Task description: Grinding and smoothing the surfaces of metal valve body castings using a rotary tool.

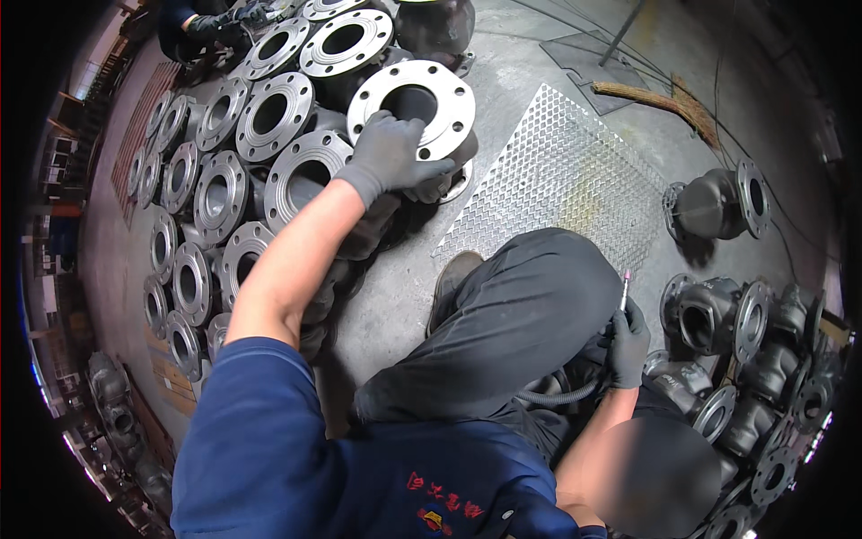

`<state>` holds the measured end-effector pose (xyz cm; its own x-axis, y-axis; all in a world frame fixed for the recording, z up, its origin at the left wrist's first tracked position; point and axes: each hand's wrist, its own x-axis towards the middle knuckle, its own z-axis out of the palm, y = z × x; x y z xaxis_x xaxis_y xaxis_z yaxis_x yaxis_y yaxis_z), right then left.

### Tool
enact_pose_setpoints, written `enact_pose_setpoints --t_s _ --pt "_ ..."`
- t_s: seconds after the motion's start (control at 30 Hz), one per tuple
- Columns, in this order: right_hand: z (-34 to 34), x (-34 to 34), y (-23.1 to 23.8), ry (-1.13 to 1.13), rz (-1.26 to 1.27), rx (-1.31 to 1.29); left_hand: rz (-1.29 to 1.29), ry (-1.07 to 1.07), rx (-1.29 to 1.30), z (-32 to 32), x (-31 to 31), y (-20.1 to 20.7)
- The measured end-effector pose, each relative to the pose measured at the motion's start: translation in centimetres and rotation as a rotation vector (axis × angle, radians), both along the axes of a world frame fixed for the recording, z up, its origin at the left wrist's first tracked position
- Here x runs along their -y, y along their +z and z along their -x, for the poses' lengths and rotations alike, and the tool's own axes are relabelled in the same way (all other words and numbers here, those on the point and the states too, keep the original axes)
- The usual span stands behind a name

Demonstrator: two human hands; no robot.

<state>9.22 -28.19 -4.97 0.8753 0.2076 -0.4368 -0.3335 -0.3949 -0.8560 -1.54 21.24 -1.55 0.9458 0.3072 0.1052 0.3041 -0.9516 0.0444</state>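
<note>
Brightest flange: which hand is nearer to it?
Left. The left hand is on the flange, at its central hole; the right hand is well away beside a knee, holding a pink-tipped tool.

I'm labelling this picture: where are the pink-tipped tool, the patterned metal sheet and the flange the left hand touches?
Pink-tipped tool (624,295): head view, on its slim shaft.
Patterned metal sheet (566,180): head view, on its bare middle.
Flange (413,75): head view, on its ring face.

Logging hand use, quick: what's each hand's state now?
Left hand: on the bright flange; can't tell whether its grip is closed.
Right hand: closed, holding a slim pink-tipped tool.
</note>
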Motion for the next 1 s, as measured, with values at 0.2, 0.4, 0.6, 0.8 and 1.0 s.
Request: enact_pose_setpoints --t_s 0.2,0.4,0.6,0.8,1.0 --pt "1.1 1.1 2.1 0.006 0.093 0.108 -0.037 0.217 0.11 -1.3 -1.6 -2.8" --pt "4.2 2.8 5.5 -0.161 -0.062 0.078 -0.093 0.371 0.013 -2.7 -2.8 -2.9" --pt "3.4 4.5 8.9 -0.253 -0.184 0.169 0.054 0.349 0.283 -3.2 -1.3 -2.2" --pt "3.0 4.4 10.8 -0.344 -0.486 0.148 0.495 0.013 0.631 -6.1 12.3 10.2" --pt "1.3 2.8 15.5 -0.322 -0.676 0.221 0.793 -0.546 0.384 -5.8 29.6 16.0"
